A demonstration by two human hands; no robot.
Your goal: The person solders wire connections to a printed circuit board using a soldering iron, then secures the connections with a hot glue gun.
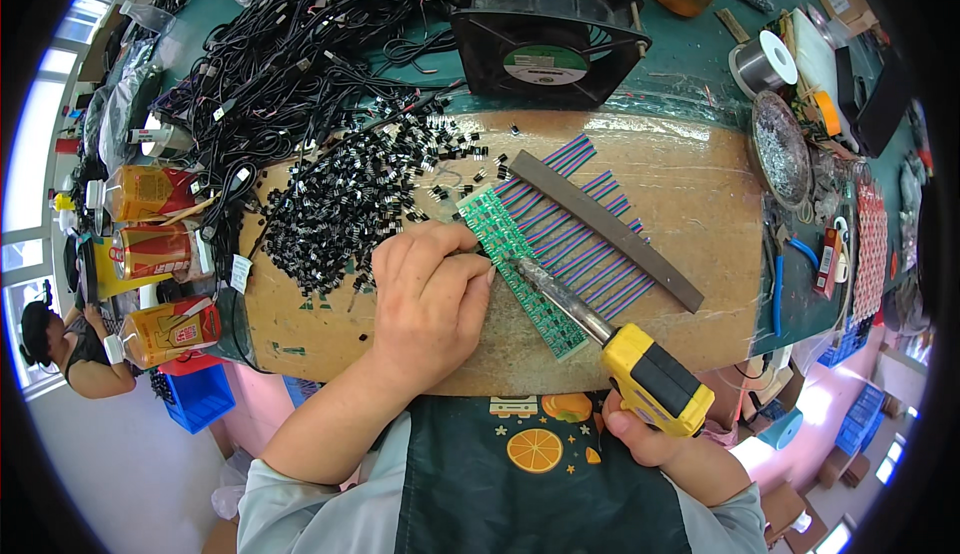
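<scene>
My right hand [640, 434] grips the yellow and black handle of a soldering gun [660, 379]. Its metal barrel slants up and left, with the tip over a green circuit board strip [540, 299] of many small sections. Bent fingers of my left hand [430, 299] press together at the strip's left edge, near the iron's tip; whatever they pinch is hidden. Striped ribbon wires [590, 244] fan out from the strip's right side. Across them lies a flat dark bar [610, 229]. Left of the board spreads a pile of small black connectors [335, 204].
A tangle of black cables [290, 44] fills the back left beside a black fan [550, 39]. Drink bottles [165, 329] line the left side. At the right are a solder spool [765, 62], a round metal dish [780, 149] and blue-handled pliers [778, 289].
</scene>
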